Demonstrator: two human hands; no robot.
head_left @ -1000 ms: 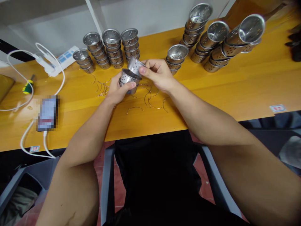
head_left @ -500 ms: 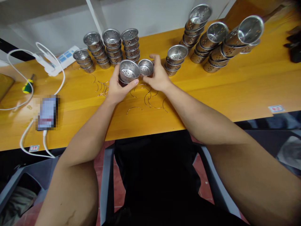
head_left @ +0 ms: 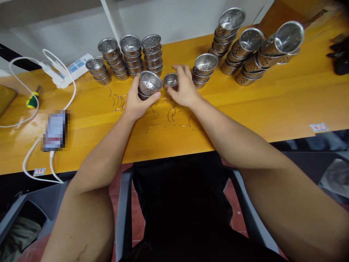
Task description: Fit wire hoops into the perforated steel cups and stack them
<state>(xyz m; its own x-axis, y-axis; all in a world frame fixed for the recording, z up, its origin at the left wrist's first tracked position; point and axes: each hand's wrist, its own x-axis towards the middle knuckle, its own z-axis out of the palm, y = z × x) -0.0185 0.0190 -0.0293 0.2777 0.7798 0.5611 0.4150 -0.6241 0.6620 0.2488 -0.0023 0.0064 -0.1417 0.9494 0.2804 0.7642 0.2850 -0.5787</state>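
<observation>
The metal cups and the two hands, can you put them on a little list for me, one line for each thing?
Left hand: holding stacked cups
Right hand: at a single cup; how firmly it grips is unclear
Cup look: shiny metal, dotted with holes
Wires: thin, curved, scattered on the table
More cups: in stacks towards the back, left and right
Far left: phone, screwdriver, power strip
</observation>
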